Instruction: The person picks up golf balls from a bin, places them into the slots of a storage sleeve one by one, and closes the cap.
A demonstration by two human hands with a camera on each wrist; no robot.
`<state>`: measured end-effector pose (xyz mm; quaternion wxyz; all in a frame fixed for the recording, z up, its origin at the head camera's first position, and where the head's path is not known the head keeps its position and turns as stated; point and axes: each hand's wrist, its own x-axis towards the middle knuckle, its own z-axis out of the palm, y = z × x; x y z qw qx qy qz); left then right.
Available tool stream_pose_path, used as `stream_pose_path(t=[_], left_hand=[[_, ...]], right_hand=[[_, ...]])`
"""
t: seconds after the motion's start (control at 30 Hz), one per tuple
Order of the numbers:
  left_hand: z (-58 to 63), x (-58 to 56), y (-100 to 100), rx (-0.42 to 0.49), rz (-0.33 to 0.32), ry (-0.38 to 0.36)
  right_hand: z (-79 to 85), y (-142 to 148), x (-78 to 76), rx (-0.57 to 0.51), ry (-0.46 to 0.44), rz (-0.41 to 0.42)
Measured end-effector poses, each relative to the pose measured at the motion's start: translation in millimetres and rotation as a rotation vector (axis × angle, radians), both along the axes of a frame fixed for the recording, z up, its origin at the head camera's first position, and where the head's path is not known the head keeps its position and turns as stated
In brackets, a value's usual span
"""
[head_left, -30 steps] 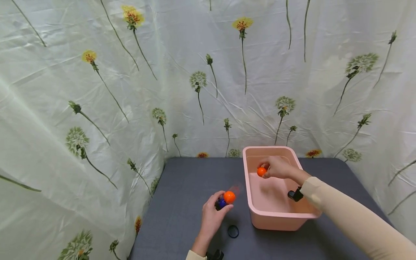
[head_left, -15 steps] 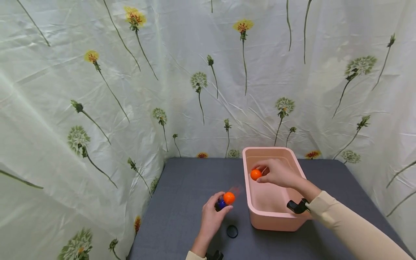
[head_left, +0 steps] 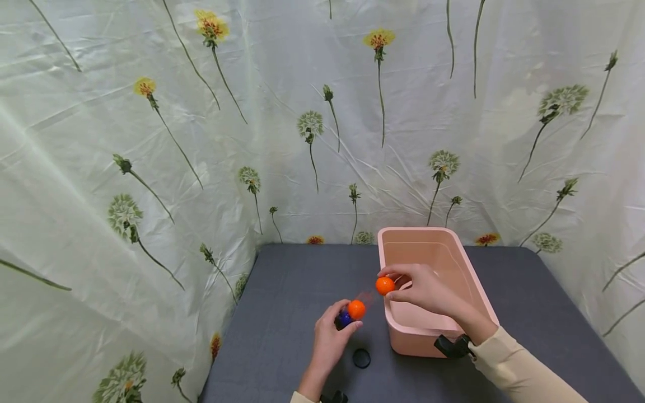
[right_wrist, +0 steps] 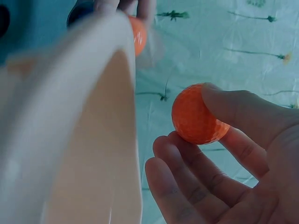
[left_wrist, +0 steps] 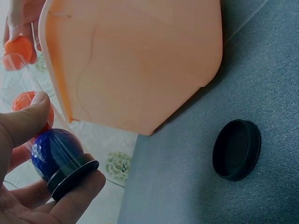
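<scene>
My left hand (head_left: 330,336) grips a clear plastic tube (left_wrist: 28,74) tilted toward the bin, its open mouth pointing up and right. Inside are a blue golf ball (left_wrist: 55,151) at the capped base and an orange golf ball (head_left: 356,309) above it. A black cap (left_wrist: 74,179) closes the tube's lower end. My right hand (head_left: 423,288) pinches a second orange golf ball (right_wrist: 196,114) between thumb and fingers. That ball is over the left rim of the pink bin (head_left: 395,330), close to the tube's mouth.
A loose black cap (head_left: 361,358) lies on the dark grey table (head_left: 302,274), right of my left wrist. The pink bin stands to the right, its near wall rising beside both hands. Behind the table hangs a flower-printed curtain (head_left: 282,112).
My right hand has carried the orange golf ball out of the bin, leftward and nearer, to the tube's mouth. The left hand and tube have barely moved.
</scene>
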<state>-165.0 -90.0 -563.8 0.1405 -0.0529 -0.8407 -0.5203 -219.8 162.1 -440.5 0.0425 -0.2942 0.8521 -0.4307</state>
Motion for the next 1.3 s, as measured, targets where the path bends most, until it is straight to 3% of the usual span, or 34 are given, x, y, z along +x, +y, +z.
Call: stream_pose_path(t=[0.5, 0.7, 1.07, 1.3], left_hand=[[-0.1, 2.9, -1, 0.04, -0.013, -0.026], [-3.5, 4.6, -6, 0.084, 0.022, -0.028], [-5.9, 9.3, -15, 0.129, 0.051, -0.022], [-5.8, 9.4, -25, 0.145, 0.074, -0.004]], right_hand=[[-6.6, -26, 11.5, -0.039, 0.035, 0.01], [-4.1, -28, 18.7, -0.075, 0.04, -0.022], [-8.8, -39, 49.9, -0.179, 0.084, -0.042], [-30.4, -57, 73.1, -0.211, 0.102, -0.035]])
